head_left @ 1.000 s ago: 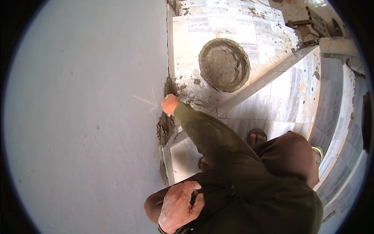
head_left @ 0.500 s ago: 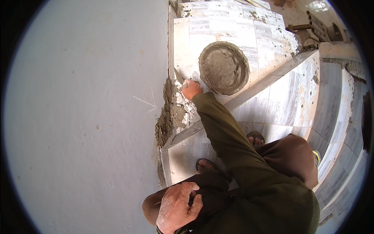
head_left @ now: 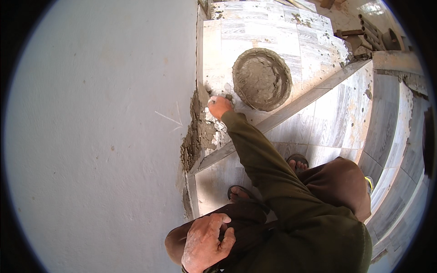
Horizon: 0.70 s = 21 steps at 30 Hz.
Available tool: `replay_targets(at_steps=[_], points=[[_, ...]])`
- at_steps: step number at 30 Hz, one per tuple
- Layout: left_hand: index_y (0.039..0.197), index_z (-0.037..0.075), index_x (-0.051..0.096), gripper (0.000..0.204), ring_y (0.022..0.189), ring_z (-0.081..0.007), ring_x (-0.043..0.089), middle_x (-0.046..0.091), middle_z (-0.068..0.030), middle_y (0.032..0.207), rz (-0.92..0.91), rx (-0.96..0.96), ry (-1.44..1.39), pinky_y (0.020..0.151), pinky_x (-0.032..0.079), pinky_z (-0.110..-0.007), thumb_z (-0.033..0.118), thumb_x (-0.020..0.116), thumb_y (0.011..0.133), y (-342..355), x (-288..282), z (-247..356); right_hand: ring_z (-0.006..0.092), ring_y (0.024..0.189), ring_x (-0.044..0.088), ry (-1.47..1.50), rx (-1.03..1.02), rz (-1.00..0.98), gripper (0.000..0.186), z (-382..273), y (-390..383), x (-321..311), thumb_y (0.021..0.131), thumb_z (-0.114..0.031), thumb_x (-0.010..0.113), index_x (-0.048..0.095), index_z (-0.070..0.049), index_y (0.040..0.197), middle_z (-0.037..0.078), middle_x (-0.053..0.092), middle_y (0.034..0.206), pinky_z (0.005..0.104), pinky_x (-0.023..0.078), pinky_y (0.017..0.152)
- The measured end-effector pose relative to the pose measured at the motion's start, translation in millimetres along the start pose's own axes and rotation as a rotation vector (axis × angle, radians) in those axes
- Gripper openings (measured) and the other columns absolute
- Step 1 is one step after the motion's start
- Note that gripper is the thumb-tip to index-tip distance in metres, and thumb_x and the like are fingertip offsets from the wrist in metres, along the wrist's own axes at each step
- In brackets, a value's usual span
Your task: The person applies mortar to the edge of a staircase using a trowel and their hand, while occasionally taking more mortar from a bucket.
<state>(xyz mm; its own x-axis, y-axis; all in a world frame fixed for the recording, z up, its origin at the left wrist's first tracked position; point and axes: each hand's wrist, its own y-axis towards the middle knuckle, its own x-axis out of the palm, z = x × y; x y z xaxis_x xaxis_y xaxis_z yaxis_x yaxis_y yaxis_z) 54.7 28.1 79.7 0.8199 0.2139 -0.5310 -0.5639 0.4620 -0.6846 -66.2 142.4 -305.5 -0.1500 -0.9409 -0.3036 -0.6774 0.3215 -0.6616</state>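
Note:
My right hand (head_left: 220, 106) is closed at the foot of the wall, beside the patch of rough wet mortar (head_left: 196, 132). It grips what looks like a small trowel, mostly hidden by the fist. White chips and crumbs of mortar lie around the knuckles. Just right of this hand stands a round, mortar-caked basin (head_left: 261, 79) filled with grey mortar. My left hand (head_left: 205, 241), dusty with dried mortar, rests over my left knee. Its fingers are loosely bent, the thumb stands apart, and nothing is held in it.
A pale painted wall (head_left: 100, 136) fills the left side, with a scratched arrow on it. Wood-look tiled steps carry mortar spatters; one step edge (head_left: 291, 113) runs diagonally below the basin. My sandalled feet are on the lower tread. Pipes (head_left: 371, 32) lie at the upper right.
My right hand has shifted slightly left, closer to the wall and the mortar, and the blade by it shows less. The left hand and the basin stay almost where they were.

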Motion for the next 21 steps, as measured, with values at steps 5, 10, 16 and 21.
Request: replay_targets(at_steps=[5,10,16,21], points=[[0.092,0.004,0.056,0.021,0.066,-0.0293,0.058,0.059,-0.0107,0.070,0.017,0.026,-0.006,0.063,0.046,-0.038,0.008,0.065,0.073,-1,1,-4,0.0384,0.102,0.058,0.043,-0.050,0.090,0.033,-10,5,-5,0.083,-0.029,0.056,0.066,-0.011,0.108,0.022,0.064,0.105,0.0427,0.046,0.089],[0.092,0.003,0.056,0.021,0.065,-0.0291,0.058,0.059,-0.0108,0.070,0.012,0.015,0.002,0.062,0.046,-0.038,0.008,0.065,0.073,-1,-1,-2,0.0370,0.106,0.057,-0.004,-0.053,0.087,0.038,-17,-8,-19,0.083,-0.029,0.053,0.061,-0.013,0.117,0.018,0.062,0.113,0.0441,0.045,0.090],[0.092,0.003,0.055,0.021,0.063,-0.0285,0.058,0.059,-0.0112,0.069,0.010,0.012,-0.010,0.060,0.046,-0.037,0.007,0.065,0.074,4,4,-3,0.0377,0.105,0.057,0.039,-0.079,0.144,0.039,13,-12,-1,0.083,-0.023,0.052,0.058,-0.010,0.120,0.018,0.062,0.112,0.0450,0.044,0.091],[0.095,0.003,0.052,0.024,0.059,-0.0320,0.058,0.058,-0.0104,0.063,-0.016,0.061,-0.013,0.057,0.045,-0.043,0.008,0.063,0.075,7,6,-11,0.0373,0.108,0.055,0.049,0.026,0.051,0.040,13,-18,3,0.082,-0.020,0.054,0.057,-0.008,0.121,0.020,0.060,0.115,0.0441,0.044,0.092]])
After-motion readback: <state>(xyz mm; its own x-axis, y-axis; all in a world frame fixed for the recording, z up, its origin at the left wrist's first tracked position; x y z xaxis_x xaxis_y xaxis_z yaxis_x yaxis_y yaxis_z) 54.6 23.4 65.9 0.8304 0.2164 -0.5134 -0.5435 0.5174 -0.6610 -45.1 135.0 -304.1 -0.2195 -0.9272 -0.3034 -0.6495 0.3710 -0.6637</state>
